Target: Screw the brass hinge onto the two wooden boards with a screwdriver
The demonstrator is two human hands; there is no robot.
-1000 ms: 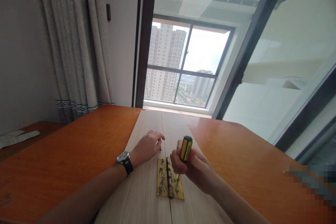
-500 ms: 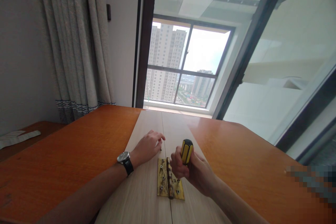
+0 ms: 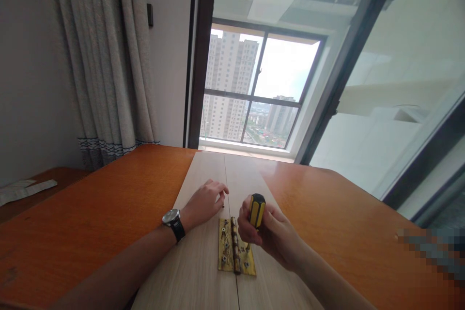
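My right hand (image 3: 271,227) is wrapped around the yellow-and-black handle of a screwdriver (image 3: 257,210), held over the right leaf of a brass hinge (image 3: 225,264). The screwdriver's shaft is mostly hidden behind my fingers; its lower end shows at the right leaf. The hinge lies across the seam between two pale wood boards (image 3: 196,271), its knuckle along the seam, with several screws in its leaves. Beyond the hinge, on the left board, rests my left hand (image 3: 205,203), a watch on its wrist. Its thumb and fingers pinch a tiny dark piece, apparently a screw (image 3: 223,206).
The boards lie on an orange-brown wooden table (image 3: 109,213). A grey curtain (image 3: 105,58) hangs at the left, and a dark-framed window (image 3: 267,92) stands past the far edge. White strips (image 3: 29,190) lie on a lower surface at far left. A blurred patch (image 3: 436,247) covers the right side.
The right hand and screwdriver have shifted very slightly, with the fist turned a little. The left hand and hinge stay where they were.
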